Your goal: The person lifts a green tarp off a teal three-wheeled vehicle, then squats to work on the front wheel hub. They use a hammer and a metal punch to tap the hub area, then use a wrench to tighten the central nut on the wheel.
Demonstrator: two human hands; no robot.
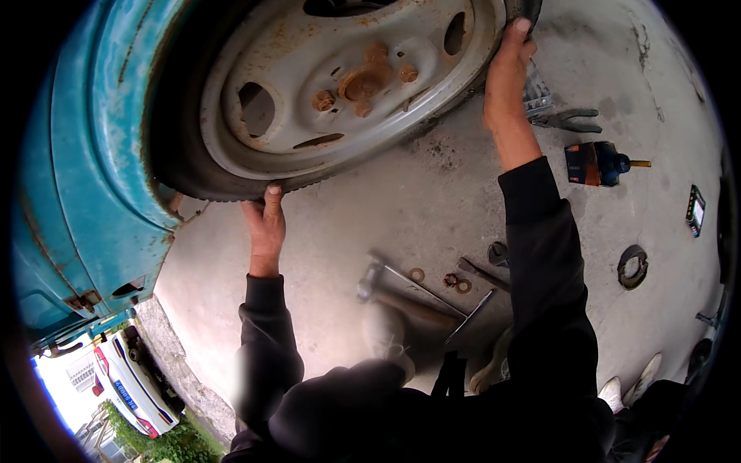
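Four dark vent holes pierce the grey steel rim (289,123), whose paint is scuffed and streaked with rust, chiefly toward its 11 o'clock. Its center cap (361,83) and the lug nuts (323,100) around it are rust-brown. A black tyre (202,176) surrounds the rim; the wheel tilts at 12 o'clock in view, beside the rust-marked teal vehicle body (93,185) at 10 o'clock.

The left hand (265,228) grips the tyre at the wheel's 7 o'clock, thumb up against the rubber, other fingers mostly hidden; its forearm rises nearly straight from 7 o'clock. The right hand (509,73) clasps the tyre at the wheel's 2 to 3 o'clock, thumb pointing up, arm reaching up from 5 o'clock. Toward 6 o'clock on the concrete floor (324,239) lies a hammer (413,306); toward 2 o'clock, a dark bottle (594,163).
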